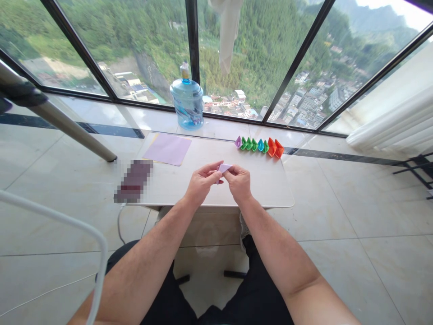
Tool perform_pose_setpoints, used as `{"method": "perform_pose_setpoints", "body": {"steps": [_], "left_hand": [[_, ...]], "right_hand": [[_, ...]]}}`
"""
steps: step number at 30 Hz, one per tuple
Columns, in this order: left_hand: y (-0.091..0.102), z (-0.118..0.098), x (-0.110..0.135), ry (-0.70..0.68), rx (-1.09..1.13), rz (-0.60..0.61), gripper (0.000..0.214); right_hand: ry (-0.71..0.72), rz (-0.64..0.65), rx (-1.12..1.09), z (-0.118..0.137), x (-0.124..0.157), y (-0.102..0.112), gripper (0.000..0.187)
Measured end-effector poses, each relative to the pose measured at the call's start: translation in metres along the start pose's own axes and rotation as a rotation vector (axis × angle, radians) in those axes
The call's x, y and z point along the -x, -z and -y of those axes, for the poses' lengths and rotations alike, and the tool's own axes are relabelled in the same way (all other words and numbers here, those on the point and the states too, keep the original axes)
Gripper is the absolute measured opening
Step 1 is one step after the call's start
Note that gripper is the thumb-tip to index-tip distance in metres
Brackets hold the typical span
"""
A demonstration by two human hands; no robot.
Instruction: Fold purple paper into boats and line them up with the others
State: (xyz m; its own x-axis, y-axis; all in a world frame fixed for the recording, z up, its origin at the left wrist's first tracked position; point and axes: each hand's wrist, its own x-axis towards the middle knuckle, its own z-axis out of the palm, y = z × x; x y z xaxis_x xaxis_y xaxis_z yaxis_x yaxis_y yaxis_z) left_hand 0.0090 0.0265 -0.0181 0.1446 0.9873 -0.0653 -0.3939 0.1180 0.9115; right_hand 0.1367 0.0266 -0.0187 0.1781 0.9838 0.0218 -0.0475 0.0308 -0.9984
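Observation:
Between both hands, above the low white table [270, 189], is a small piece of folded purple paper [223, 168]. My left hand [203, 179] is closed on its left side, thumb in front. From the right, my right hand [239, 181] pinches the paper with thumb and fingers. Part of the paper is hidden behind the fingers. A stack of flat purple paper sheets [171, 148] lies at the table's back left. Several folded paper boats [254, 144], in purple, green, blue and orange, stand in a row at the back right.
A blue water jug [187, 104] stands behind the table by the window. On the table's left edge lies a blurred-out phone-like thing [135, 180] with a cable [119, 221]. A white curved tube [77, 221] and a slanted pole [74, 119] are at left.

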Motion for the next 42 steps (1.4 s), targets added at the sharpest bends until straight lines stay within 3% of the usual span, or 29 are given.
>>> {"method": "perform_pose_setpoints", "body": {"steps": [6,12,22,29,42], "left_hand": [[-0.007,0.003,0.003,-0.06,-0.063,-0.031,0.052],[-0.011,0.005,0.005,-0.041,-0.034,-0.04,0.054],[-0.004,-0.002,0.003,-0.029,-0.005,-0.046,0.048],[-0.003,0.003,0.001,0.002,0.09,-0.001,0.044],[-0.003,0.002,0.003,0.042,0.219,0.035,0.043]], "right_hand": [[-0.049,-0.026,-0.108,-0.003,0.001,-0.004,0.025],[0.007,-0.111,-0.142,-0.002,0.004,-0.006,0.026],[0.046,0.046,0.092,-0.007,-0.001,0.0,0.023],[0.087,0.028,0.254,0.0,0.001,0.005,0.022],[0.176,0.054,0.36,0.004,0.008,0.0,0.019]]}}
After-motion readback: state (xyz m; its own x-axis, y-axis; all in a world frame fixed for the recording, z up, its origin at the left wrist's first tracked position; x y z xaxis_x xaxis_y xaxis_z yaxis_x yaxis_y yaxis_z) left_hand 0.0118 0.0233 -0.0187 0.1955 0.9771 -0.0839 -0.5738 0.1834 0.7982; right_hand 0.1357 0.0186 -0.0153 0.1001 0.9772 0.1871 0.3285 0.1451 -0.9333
